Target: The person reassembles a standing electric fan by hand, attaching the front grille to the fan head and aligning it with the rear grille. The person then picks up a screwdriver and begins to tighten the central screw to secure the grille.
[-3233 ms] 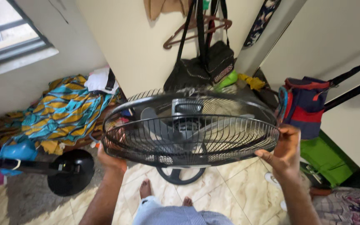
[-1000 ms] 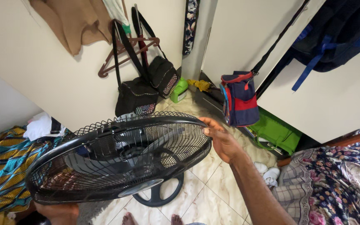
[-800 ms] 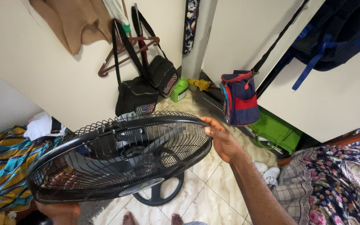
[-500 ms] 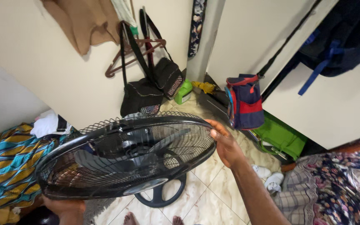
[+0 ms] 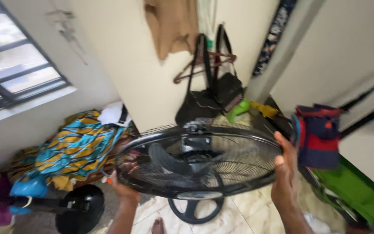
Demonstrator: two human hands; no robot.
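Observation:
I hold a black fan head [image 5: 198, 162] with a round wire cage and grey blades, tilted almost flat in front of me. My left hand [image 5: 123, 188] grips the cage rim at its lower left. My right hand [image 5: 284, 173] holds the rim on the right side, fingers pointing up along the edge. Beneath the cage a black ring-shaped part [image 5: 195, 209] shows above the tiled floor. The picture is blurred by motion.
A fan stand with a round black base [image 5: 78, 208] lies on the floor at the left. Patterned cloth [image 5: 76, 145] is heaped under the window [image 5: 14, 73]. Black bags [image 5: 211, 97] hang on the wall. A blue and red bag [image 5: 319, 136] and a green bag [image 5: 353, 188] stand at right.
The view has swung left, bringing the window and the fan stand into sight. The fan head now sits centred and more level, still held in both hands.

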